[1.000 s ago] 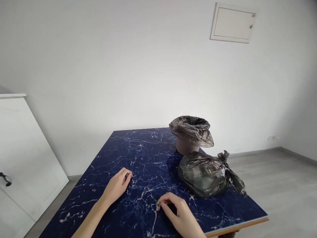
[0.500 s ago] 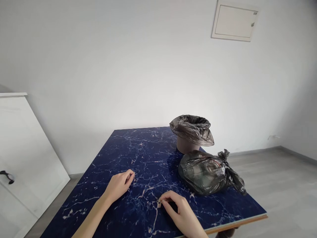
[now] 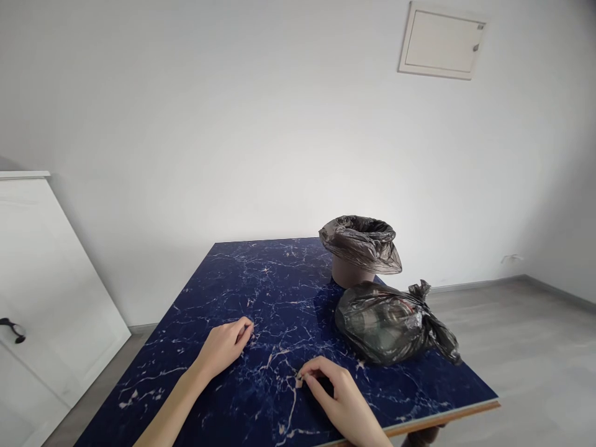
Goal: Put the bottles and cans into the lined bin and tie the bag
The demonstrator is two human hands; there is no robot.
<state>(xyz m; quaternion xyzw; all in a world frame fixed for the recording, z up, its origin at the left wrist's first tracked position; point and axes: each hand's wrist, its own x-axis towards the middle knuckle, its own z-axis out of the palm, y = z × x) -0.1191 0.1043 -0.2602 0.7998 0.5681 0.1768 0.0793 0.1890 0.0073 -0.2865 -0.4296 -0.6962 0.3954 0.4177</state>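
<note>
My left hand [image 3: 223, 347] rests on the dark blue marbled table [image 3: 261, 292] with its fingers curled loosely under; nothing shows in it. My right hand [image 3: 333, 397] lies on the table near the front edge, fingers bent and fingertips pressed to the surface, with nothing visible in it. Just beyond my right hand sits a tied black rubbish bag [image 3: 391, 323], full and lying on its side. Behind the bag stands a small brown bin [image 3: 358, 251] lined with a black bag folded over its rim.
A white cabinet with a dark handle [image 3: 51, 279] leans at the left of the table. A white wall panel [image 3: 440, 40] hangs high on the right. Grey floor [image 3: 526, 347] lies to the right, past the table's wooden edge.
Both hands have stayed almost still on the table; the view has shifted slightly. The bag and the bin have not moved.
</note>
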